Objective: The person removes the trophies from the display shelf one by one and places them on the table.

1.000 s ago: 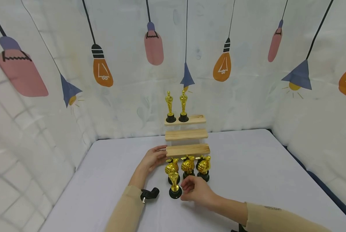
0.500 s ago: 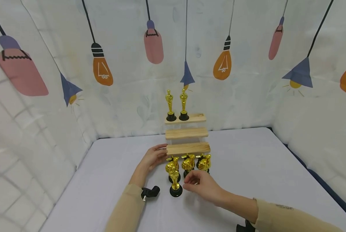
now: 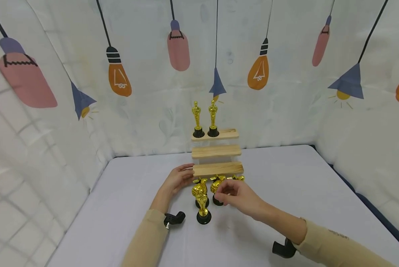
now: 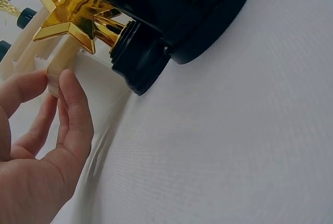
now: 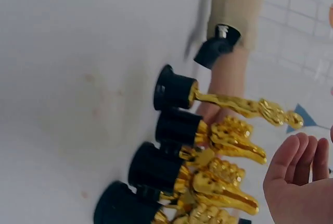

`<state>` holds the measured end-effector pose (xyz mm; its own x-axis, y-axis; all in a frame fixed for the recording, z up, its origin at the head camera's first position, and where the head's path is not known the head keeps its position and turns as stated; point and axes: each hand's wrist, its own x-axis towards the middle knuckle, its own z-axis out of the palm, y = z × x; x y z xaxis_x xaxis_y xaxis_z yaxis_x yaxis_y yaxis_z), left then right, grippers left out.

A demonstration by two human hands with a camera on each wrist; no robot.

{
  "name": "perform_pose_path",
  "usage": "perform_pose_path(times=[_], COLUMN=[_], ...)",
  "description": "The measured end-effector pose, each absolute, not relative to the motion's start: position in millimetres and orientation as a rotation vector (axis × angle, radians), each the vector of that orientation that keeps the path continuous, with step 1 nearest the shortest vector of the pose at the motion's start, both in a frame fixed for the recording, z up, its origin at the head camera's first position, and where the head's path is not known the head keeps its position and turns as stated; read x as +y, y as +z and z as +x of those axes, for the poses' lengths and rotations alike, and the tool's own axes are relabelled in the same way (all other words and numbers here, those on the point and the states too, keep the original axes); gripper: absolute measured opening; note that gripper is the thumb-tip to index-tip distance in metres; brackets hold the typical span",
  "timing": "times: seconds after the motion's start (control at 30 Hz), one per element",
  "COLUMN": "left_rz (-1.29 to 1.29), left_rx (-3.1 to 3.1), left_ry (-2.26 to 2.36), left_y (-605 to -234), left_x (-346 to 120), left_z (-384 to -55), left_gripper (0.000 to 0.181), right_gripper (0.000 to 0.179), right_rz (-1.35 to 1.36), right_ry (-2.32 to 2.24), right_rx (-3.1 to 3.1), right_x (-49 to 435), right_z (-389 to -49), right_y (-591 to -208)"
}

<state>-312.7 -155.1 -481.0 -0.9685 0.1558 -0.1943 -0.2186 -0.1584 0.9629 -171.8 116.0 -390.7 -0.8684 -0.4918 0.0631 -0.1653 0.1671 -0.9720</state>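
Observation:
My left hand [image 3: 176,181] pinches the left end of the lowest board [image 3: 218,169] of a three-step wooden display shelf; its thumb and fingers show on the board end in the left wrist view. My right hand [image 3: 242,196], fingers loosely bent and holding nothing, hovers over the right part of a trophy group. A gold figure trophy [image 3: 203,205] on a black base stands frontmost. Behind it are gold thumbs-up trophies [image 5: 223,140] in a row, the rightmost mostly hidden by my right hand. Star trophies [image 4: 73,15] stand behind those, close to the shelf.
Two gold figure trophies, one at left [image 3: 196,116] and one beside it [image 3: 213,116], stand on the top board [image 3: 231,134]. The middle board [image 3: 216,151] is bare. A white cloth covers the table [image 3: 279,178], and a lamp-patterned curtain [image 3: 146,122] hangs behind.
My right hand has risen and moved away from the front figure trophy, up and to the right over the thumbs-up trophies. The left hand keeps its place at the shelf.

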Motion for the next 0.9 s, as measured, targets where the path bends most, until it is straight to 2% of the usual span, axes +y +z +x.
perform_pose_path(times=[0.57, 0.9], left_rz=[-0.076, -0.072], left_rx=[1.866, 1.868], left_ry=[2.213, 2.214], left_y=[-478, -479], left_x=[-153, -152], left_z=[-313, -313], left_gripper=[0.047, 0.047], right_gripper=[0.028, 0.024], right_rz=[-0.663, -0.644], right_ry=[-1.786, -1.824], right_rx=[2.257, 2.251], right_x=[137, 141], right_z=[-219, -250], right_y=[-357, -347])
